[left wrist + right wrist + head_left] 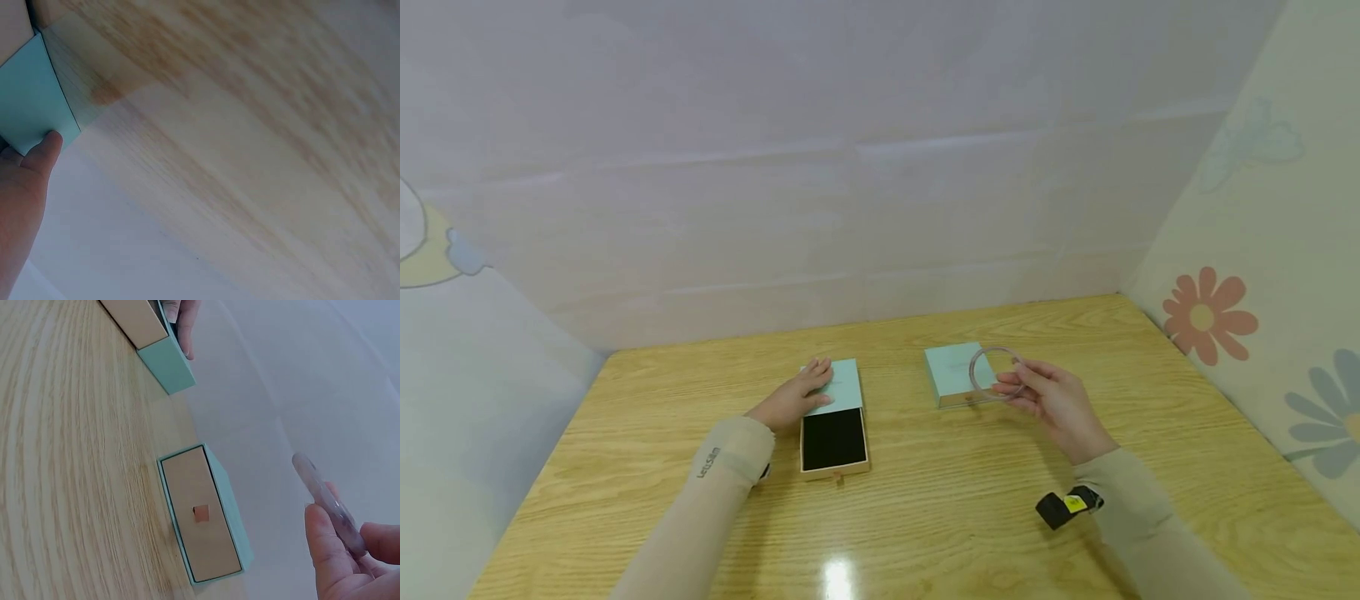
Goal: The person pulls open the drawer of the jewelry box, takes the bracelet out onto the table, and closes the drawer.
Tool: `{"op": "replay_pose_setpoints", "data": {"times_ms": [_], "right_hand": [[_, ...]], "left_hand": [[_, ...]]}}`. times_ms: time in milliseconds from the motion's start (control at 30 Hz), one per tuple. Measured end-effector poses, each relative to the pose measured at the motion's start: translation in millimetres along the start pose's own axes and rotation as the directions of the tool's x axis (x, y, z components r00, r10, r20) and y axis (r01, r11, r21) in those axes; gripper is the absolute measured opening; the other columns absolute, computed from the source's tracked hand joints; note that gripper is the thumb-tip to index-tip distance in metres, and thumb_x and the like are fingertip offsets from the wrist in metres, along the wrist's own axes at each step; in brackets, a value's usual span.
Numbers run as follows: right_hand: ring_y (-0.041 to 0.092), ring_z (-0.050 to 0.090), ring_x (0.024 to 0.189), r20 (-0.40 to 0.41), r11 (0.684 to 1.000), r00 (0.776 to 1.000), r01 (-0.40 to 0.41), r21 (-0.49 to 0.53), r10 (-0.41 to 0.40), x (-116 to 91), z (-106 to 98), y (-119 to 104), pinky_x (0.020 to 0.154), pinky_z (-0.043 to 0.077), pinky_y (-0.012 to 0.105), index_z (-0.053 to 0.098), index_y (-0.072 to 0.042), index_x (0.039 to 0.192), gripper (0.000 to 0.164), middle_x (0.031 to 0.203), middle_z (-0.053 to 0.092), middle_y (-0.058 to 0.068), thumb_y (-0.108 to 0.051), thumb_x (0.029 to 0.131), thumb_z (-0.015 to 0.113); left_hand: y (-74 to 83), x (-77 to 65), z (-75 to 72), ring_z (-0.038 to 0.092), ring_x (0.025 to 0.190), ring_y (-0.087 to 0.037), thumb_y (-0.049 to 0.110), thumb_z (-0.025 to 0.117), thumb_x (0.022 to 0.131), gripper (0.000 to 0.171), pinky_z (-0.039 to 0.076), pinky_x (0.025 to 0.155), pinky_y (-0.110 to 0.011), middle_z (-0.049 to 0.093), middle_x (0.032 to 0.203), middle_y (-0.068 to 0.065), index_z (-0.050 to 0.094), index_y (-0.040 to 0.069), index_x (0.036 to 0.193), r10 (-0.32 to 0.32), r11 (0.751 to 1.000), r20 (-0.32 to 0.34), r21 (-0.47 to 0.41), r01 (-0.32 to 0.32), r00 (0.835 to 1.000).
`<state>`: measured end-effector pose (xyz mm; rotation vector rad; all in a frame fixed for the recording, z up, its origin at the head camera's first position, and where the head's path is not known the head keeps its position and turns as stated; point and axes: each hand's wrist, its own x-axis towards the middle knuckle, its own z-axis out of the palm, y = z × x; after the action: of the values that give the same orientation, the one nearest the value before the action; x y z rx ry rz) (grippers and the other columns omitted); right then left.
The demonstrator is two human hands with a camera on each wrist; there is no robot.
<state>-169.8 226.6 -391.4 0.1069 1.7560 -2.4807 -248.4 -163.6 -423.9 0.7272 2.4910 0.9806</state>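
Note:
My right hand (1054, 404) pinches a pale purple bangle (973, 372) between thumb and fingers, raised in front of a closed mint-green drawer box (951, 365). In the right wrist view the bangle (326, 499) appears edge-on, and the closed box (199, 515) shows its tan front with a small pull tab. On the left, my left hand (793, 398) rests on the mint-green sleeve (847, 383) of a second box, fingers spread on top. This box's drawer (833, 440) is pulled out toward me, showing a black lining. In the left wrist view the thumb (45, 153) lies on the sleeve.
Both boxes stand on a wood-grain table (902, 517). A pale wall covering (850, 208) rises behind the table's back edge, and a wall with printed flowers (1210, 317) borders the right side. A black strap (1060, 507) hangs at my right wrist.

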Motion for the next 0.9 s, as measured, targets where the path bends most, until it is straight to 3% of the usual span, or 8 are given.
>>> {"op": "replay_pose_setpoints", "data": {"times_ms": [200,467,900], "right_hand": [[0.012,0.071,0.085,-0.010,0.999,1.000,0.004,0.036,-0.003,-0.8,-8.3,-0.9,0.076,0.056,0.023,0.065,-0.013,0.104,0.013,0.090,0.072,0.003,-0.012,0.102,0.052],[0.011,0.070,0.084,-0.050,1.000,0.999,0.012,0.029,-0.010,-0.5,-15.5,-4.0,0.076,0.056,0.022,0.051,-0.005,0.116,0.016,0.090,0.072,0.001,-0.013,0.102,0.052],[0.011,0.070,0.085,-0.079,0.999,0.997,0.023,0.043,-0.020,-0.2,-24.9,-3.7,0.076,0.056,0.023,0.047,-0.001,0.118,0.020,0.090,0.073,0.001,-0.013,0.102,0.051]], "left_hand": [[-0.7,-0.8,0.5,-0.006,0.147,-0.034,0.017,0.050,0.103,0.062,0.005,0.116,-0.054,0.005,0.160,-0.019,0.018,-0.004,0.152,0.003,1.000,-0.006,0.010,-0.003,1.000],[0.4,-0.9,-0.6,-0.006,0.147,-0.032,0.017,0.049,0.103,0.062,0.005,0.117,-0.054,0.005,0.161,-0.018,0.017,-0.003,0.153,-0.003,1.000,-0.008,0.002,0.003,1.000],[1.1,-1.9,-0.6,-0.006,0.147,-0.035,0.016,0.049,0.103,0.061,0.005,0.116,-0.055,0.005,0.160,-0.021,0.018,-0.005,0.152,0.009,1.000,-0.010,0.002,-0.009,1.000]]}}
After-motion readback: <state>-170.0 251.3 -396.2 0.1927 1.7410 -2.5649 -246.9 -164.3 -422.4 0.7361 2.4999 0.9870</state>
